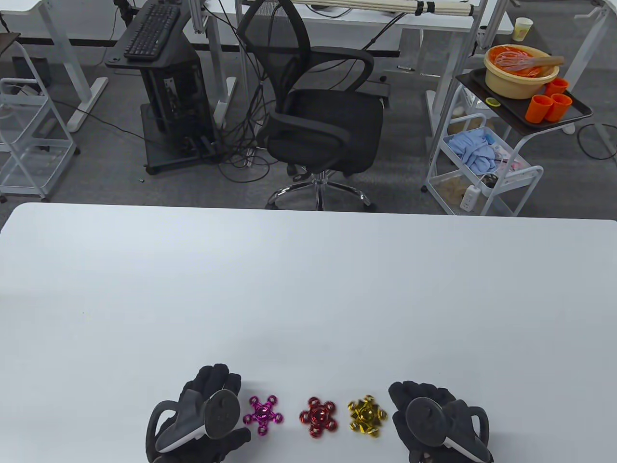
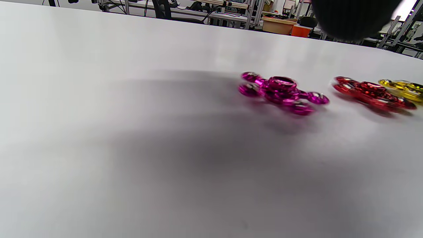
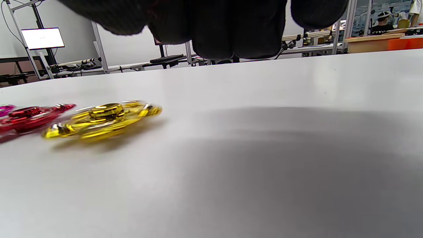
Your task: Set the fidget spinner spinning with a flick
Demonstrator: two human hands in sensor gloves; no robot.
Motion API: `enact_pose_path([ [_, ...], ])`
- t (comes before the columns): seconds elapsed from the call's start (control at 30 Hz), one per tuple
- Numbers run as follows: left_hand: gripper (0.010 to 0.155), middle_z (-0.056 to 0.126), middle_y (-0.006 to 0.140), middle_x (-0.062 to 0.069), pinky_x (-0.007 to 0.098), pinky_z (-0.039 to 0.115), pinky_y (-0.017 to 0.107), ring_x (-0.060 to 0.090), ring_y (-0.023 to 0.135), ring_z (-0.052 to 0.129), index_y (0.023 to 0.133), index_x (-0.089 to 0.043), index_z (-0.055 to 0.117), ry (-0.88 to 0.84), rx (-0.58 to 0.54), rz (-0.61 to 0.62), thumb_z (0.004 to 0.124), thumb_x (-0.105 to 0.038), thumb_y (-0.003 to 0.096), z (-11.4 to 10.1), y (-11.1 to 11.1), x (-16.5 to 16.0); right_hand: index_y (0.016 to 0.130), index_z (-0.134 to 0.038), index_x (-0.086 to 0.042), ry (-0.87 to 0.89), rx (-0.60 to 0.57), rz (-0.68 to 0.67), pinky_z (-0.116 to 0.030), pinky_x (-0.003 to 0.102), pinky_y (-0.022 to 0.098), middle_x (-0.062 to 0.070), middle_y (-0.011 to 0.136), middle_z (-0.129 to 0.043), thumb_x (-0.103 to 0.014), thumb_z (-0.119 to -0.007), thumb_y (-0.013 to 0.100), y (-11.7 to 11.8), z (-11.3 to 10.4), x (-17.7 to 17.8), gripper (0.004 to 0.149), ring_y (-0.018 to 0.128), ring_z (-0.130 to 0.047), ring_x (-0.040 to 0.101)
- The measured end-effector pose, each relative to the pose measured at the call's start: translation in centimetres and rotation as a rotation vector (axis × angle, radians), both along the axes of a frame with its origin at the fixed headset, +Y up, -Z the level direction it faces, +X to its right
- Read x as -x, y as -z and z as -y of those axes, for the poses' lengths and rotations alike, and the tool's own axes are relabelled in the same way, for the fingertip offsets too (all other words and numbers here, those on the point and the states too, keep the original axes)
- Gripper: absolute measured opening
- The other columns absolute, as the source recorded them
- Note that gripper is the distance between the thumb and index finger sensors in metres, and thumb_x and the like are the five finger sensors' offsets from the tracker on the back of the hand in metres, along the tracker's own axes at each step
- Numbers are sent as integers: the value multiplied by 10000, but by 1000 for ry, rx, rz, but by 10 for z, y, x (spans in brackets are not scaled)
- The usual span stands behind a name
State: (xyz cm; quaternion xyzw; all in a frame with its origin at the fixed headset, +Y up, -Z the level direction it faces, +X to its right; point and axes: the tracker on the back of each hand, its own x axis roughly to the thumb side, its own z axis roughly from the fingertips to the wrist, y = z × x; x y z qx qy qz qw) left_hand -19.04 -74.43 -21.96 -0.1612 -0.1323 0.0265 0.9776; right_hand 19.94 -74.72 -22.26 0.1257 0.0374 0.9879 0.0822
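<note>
Three metallic fidget spinners lie in a row near the table's front edge: magenta, red and gold. My left hand rests on the table just left of the magenta spinner, apart from it, holding nothing. My right hand rests just right of the gold spinner, holding nothing. In the left wrist view the magenta spinner, red and gold lie flat. In the right wrist view the gold spinner and red spinner lie left of my fingers.
The white table stretches far ahead of the spinners. Beyond its far edge stand an office chair and a cart with an orange bowl and cups.
</note>
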Motion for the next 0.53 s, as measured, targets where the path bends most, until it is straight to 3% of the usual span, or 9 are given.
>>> enact_pose_path([
  [0.53, 924, 50, 1081, 164, 624, 286, 740, 437, 1013, 134, 998, -158, 180, 29, 62, -2, 667, -633, 373, 6, 4, -4, 968, -577, -204, 2, 20, -65, -500, 665, 700, 149, 1032, -619, -424, -663, 496, 0, 3, 6, 528, 908, -652, 467],
])
